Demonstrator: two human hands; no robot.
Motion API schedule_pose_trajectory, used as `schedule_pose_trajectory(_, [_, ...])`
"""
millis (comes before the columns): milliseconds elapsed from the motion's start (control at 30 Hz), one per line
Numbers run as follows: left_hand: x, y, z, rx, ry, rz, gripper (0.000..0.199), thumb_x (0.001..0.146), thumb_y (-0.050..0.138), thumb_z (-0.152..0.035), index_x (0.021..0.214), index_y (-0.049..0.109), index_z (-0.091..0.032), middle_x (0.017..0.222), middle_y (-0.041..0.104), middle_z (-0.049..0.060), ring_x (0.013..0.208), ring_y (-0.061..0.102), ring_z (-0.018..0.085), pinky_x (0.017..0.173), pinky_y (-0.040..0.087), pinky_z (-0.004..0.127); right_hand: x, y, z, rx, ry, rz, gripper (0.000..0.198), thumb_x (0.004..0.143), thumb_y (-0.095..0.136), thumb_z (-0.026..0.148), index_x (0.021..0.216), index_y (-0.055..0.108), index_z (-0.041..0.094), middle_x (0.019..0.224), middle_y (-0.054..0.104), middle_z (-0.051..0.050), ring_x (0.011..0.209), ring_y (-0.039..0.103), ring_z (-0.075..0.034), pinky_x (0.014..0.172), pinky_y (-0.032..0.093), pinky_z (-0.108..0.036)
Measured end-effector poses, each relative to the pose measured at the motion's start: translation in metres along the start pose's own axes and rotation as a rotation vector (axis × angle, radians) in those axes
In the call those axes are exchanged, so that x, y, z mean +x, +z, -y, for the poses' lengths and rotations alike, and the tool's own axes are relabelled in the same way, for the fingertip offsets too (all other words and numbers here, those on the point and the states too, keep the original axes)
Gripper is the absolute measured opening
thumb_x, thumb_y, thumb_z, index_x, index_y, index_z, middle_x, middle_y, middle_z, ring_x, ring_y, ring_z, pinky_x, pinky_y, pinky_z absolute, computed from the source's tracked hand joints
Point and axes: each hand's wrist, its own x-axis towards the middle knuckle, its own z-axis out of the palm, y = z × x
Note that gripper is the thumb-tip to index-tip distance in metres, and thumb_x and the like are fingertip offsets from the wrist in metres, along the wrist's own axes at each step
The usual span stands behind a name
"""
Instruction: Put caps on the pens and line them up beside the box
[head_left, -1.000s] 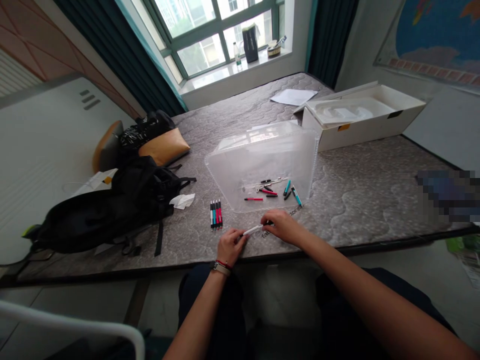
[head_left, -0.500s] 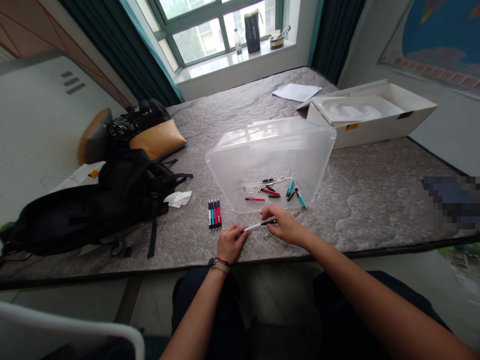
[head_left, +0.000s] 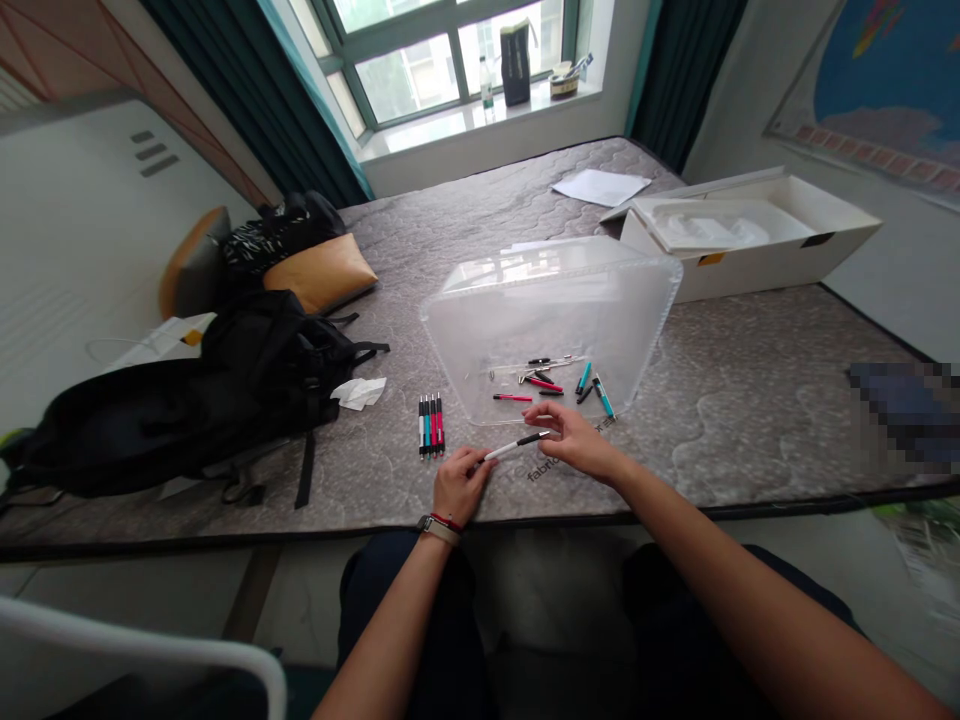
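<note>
A white pen with a black grip [head_left: 510,446] slants over the mattress, in front of the clear plastic bin. My left hand [head_left: 459,486] is closed on the pen's rear end. My right hand [head_left: 574,440] is at the pen's front tip, its thumb and index finger apart around it; whether a fingertip touches the tip is hard to tell. Beside my left hand, several pens [head_left: 431,425] lie in a neat row: white, teal and red with black grips. Inside the tipped clear bin [head_left: 555,310] lie loose pen parts [head_left: 543,383], red, teal, black and clear.
A black backpack [head_left: 255,370], a tan pouch [head_left: 322,272] and a crumpled tissue [head_left: 361,393] lie to the left. An open white box [head_left: 750,262] stands at the right behind the bin, near white paper [head_left: 600,186]. The mattress edge [head_left: 555,517] runs just before my legs.
My right hand has slid rightward off the pen's black grip to its tip, so the grip now shows. My left hand keeps hold of the rear end. The view has shifted slightly.
</note>
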Motion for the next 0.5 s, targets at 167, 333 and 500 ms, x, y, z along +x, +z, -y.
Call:
schedule_pose_trajectory(167, [0.002, 0.001, -0.001, -0.045, -0.023, -0.038, 0.028, 0.089, 0.06, -0.042, 0.097, 0.075, -0.019, 0.085, 0.068, 0.005, 0.063, 0.056, 0.011, 0.061, 0.045, 0.022, -0.003, -0.012, 0.001, -0.164, -0.007, -0.042, 0.031, 0.074, 0.065, 0.02, 0.104, 0.061, 0.018, 0.099, 0.068, -0.007, 0.081, 0.066, -0.016, 0.075, 0.054, -0.03])
schedule_pose_trajectory(333, [0.001, 0.0, -0.002, -0.025, -0.003, -0.019, 0.027, 0.089, 0.06, -0.041, 0.097, 0.076, -0.02, 0.085, 0.068, 0.004, 0.064, 0.057, 0.011, 0.063, 0.045, 0.022, -0.004, -0.013, 0.003, -0.409, -0.055, -0.105, 0.011, 0.078, 0.065, 0.026, 0.085, 0.07, 0.018, 0.078, 0.07, -0.003, 0.071, 0.063, -0.016, 0.068, 0.049, -0.028])
schedule_pose_trajectory(500, [0.001, 0.0, -0.002, -0.002, -0.01, -0.042, 0.028, 0.089, 0.059, -0.041, 0.099, 0.075, -0.021, 0.083, 0.067, 0.004, 0.063, 0.056, 0.011, 0.062, 0.045, 0.022, -0.002, -0.007, 0.0, -0.446, -0.024, -0.138, 0.011, 0.082, 0.063, 0.027, 0.082, 0.07, 0.018, 0.07, 0.07, -0.002, 0.065, 0.062, -0.015, 0.065, 0.045, -0.026])
